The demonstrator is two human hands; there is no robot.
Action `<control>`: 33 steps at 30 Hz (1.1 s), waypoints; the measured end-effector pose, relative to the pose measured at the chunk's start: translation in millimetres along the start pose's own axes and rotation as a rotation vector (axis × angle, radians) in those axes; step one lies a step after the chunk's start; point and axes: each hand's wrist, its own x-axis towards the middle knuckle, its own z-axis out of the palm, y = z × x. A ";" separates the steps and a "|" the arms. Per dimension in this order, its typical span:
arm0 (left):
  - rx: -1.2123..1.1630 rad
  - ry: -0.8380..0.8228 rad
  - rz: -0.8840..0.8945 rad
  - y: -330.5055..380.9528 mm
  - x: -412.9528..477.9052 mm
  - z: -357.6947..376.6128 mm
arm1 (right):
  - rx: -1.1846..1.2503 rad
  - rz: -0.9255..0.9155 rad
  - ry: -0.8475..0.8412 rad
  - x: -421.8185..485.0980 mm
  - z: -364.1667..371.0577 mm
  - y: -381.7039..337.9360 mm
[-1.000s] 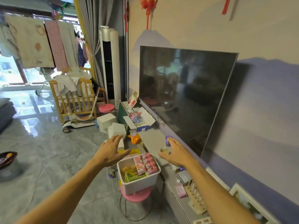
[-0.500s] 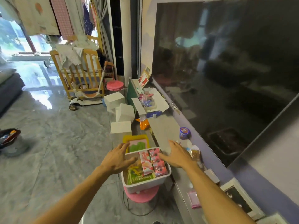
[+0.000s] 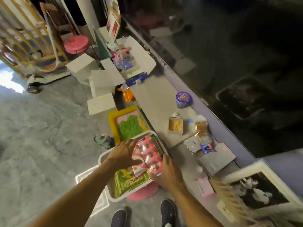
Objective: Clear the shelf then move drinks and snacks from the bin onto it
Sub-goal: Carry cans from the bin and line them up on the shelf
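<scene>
The person stands at the near end of the long grey shelf that runs under the dark television, and leans over the white bin. The bin sits on a pink stool, just beside the front edge of the shelf. Both hands are inside the bin, on the pink drink pack, which lies along its right side.

The left hand is against the left side of the pack. Its fingers are apart and almost straight, and the thumb lies across a flat pink packet beside the pack. The right hand holds the near end of the pack, with its fingers curled around the edge. A green package lies at the near end of the bin, partly under the pink things.

On the shelf, well apart from the hands, a blue cup stands upright near the television. Closer to the bin are a small open box and a clear snack bag, with some flat packets and papers behind the right hand. A framed photo lies at the near end.

On the floor, just beyond the bin, is a yellow tray with something green inside. The dark shoes of the person show at the bottom.
</scene>
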 end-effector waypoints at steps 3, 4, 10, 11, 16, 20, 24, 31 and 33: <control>0.061 -0.048 0.081 -17.1 64.3 30.3 | -0.055 0.078 0.101 27.0 53.5 9.2; 0.065 -0.053 0.099 -20.8 83.3 39.8 | -0.068 0.121 0.123 36.6 68.2 11.2; -0.058 -0.085 0.148 -31.3 166.2 85.7 | -0.097 0.254 0.177 83.5 123.7 30.1; -0.119 -0.097 0.139 -33.1 174.1 91.5 | -0.083 0.263 0.156 86.0 126.5 33.5; -0.404 -0.126 0.016 -40.9 186.9 104.1 | 0.094 0.290 0.127 91.1 128.5 43.5; -0.455 -0.099 -0.004 -48.9 171.0 99.1 | 0.262 0.271 0.161 83.7 123.8 42.0; -0.503 -0.027 0.033 -59.7 134.0 79.7 | 0.466 0.183 0.178 64.4 95.0 35.1; -0.668 0.098 0.101 -48.7 67.0 -1.0 | 0.550 0.030 0.262 24.3 -6.5 20.5; -0.716 0.107 0.176 -32.9 52.6 -32.0 | 0.562 0.009 0.330 3.4 -41.2 17.0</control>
